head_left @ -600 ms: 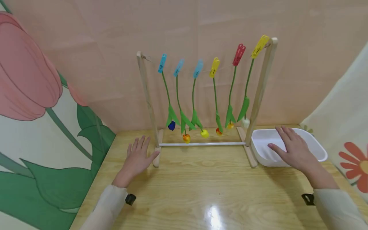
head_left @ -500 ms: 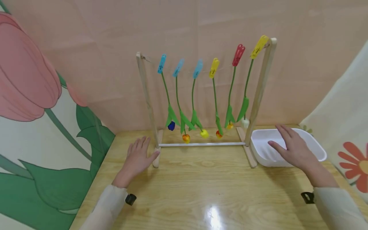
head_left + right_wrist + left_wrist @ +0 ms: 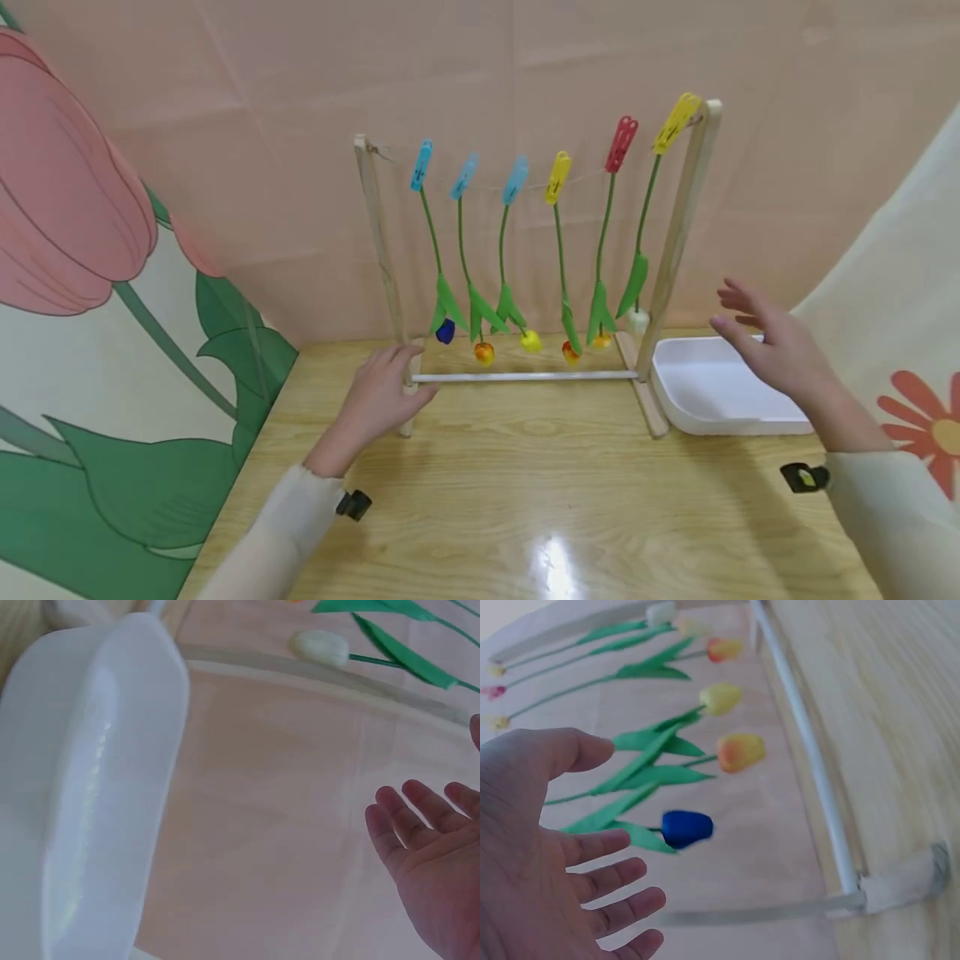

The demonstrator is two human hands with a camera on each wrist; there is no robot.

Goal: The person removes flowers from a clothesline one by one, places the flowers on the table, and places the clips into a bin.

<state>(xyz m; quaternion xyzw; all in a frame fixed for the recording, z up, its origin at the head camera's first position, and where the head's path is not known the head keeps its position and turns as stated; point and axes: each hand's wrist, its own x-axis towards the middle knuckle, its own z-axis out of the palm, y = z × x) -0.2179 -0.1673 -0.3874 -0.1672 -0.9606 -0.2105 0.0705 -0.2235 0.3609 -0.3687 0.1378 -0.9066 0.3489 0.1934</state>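
Note:
Several artificial tulips hang head down from clothespins on a thin line across a wooden frame (image 3: 677, 242). A dark blue tulip (image 3: 446, 332) is at the left end, and a white tulip (image 3: 637, 322) at the right. Between them hang orange and yellow tulips, among them a yellow tulip (image 3: 531, 340). My left hand (image 3: 381, 396) holds nothing, its fingers spread beside the frame's left post; the left wrist view shows the blue tulip (image 3: 688, 828) beyond my fingertips. My right hand (image 3: 783, 350), also holding nothing, hovers over the white plastic basin (image 3: 663, 392), right of the frame.
A white crossbar (image 3: 525, 377) joins the frame's feet low over the wooden table (image 3: 540, 492). Blue, yellow and red clothespins, including a red clothespin (image 3: 622, 144), grip the stem ends. A pink cloth (image 3: 300, 208) hangs behind; printed flower cloths flank the table.
My left hand has moved right and slightly up, closer to the left post. My right hand has risen and shifted a little to the right above the basin. The tulips hang in nearly the same places.

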